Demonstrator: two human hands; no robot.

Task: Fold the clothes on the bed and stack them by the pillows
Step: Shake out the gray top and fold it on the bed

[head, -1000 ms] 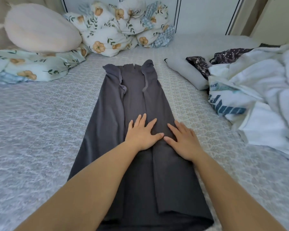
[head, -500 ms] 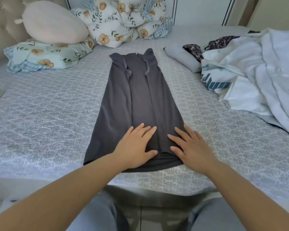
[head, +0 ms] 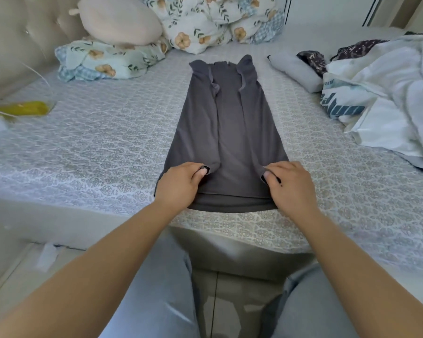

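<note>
Dark grey knit garment [head: 226, 132], folded lengthwise into a long narrow strip, lies flat on the patterned grey-white quilted bed cover [head: 103, 142]. Long axis runs straight away from me: hem end at the near bed edge, collar/shoulder end pointing toward the floral pillows [head: 213, 23] at the far side. Both side panels are folded in toward the middle, w/ two raised seams running up the strip.

My left hand [head: 178, 184] grips the near left corner of the hem, fingers curled, thumb pinching fabric on top. My right hand [head: 291, 185] does the same at the near right corner, thumb tucked onto the cloth, fingers wrapped over the edge. Both hands holding the garment, apart from each other, hem stretched between them.

Right of the strip: a folded light grey piece [head: 296, 69], then a heap of white and dark printed clothes [head: 381, 93], near but not touching. Far left: a round cream cushion [head: 120, 20] sitting on a floral pale-green pillow [head: 108, 59].
</note>
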